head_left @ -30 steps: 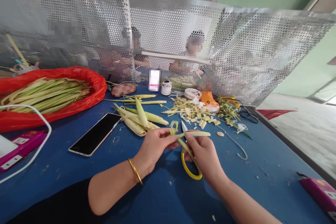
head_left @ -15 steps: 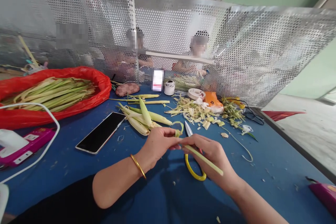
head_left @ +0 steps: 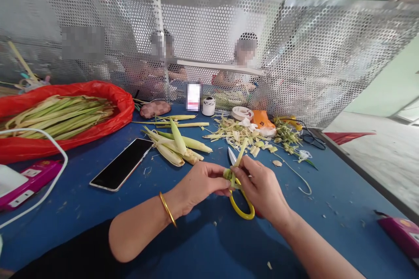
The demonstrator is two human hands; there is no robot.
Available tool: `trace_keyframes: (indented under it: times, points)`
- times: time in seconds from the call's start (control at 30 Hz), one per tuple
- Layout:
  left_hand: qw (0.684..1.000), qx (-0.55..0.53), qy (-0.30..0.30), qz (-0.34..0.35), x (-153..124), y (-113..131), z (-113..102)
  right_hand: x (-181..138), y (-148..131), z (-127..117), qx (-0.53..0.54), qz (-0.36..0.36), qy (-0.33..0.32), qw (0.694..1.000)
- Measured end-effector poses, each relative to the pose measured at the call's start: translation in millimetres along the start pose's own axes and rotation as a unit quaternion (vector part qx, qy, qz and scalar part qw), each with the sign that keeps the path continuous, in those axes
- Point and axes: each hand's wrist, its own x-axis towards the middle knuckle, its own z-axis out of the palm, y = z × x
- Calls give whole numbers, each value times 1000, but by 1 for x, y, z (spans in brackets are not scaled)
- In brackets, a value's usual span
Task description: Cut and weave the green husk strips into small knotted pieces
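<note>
Between my hands is a small green bundle of folded leaf strip (head_left: 227, 174), pinched by the fingertips of my left hand (head_left: 204, 179). My right hand (head_left: 260, 185) pinches a pale green strip (head_left: 242, 150) that stands up from its fingers and crosses the bundle. Yellow-handled scissors (head_left: 244, 213) lie on the blue table just below both hands, blades pointing away and partly hidden by my right hand. Beyond my left hand lie several pale green husk-like leaf pieces (head_left: 180, 144).
A red bag (head_left: 122, 111) of long leaf strips stands at left, near a black phone (head_left: 122, 163) and a purple power strip (head_left: 41, 181). Leaf scraps (head_left: 234, 133) and a tape roll (head_left: 242, 113) lie at the back. Behind a perforated metal screen (head_left: 203, 22) people sit.
The strip in my right hand has swung from pointing down toward me to standing upright and away. My right hand has turned, and the green bundle now shows between the hands.
</note>
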Motion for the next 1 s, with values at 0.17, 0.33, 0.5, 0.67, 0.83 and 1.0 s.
trace_keyframes:
  times: [0.17,0.33,0.5,0.67,0.83,1.0]
  points:
    - [999,-6,6,33,4,-9,3,-3,0,6,26,79,-13,996]
    - [997,1,45,60,7,-20,6,-3,1,10,62,134,-21,989]
    - [995,-1,53,79,7,-23,6,-2,4,13,103,162,-21,981]
    - [996,-22,76,50,7,-16,5,0,5,11,192,206,-21,959]
    - [989,-73,131,21,11,-9,-3,6,5,-9,397,287,-129,862]
    - [986,-69,152,3,14,-7,-7,7,4,-28,485,246,-219,810]
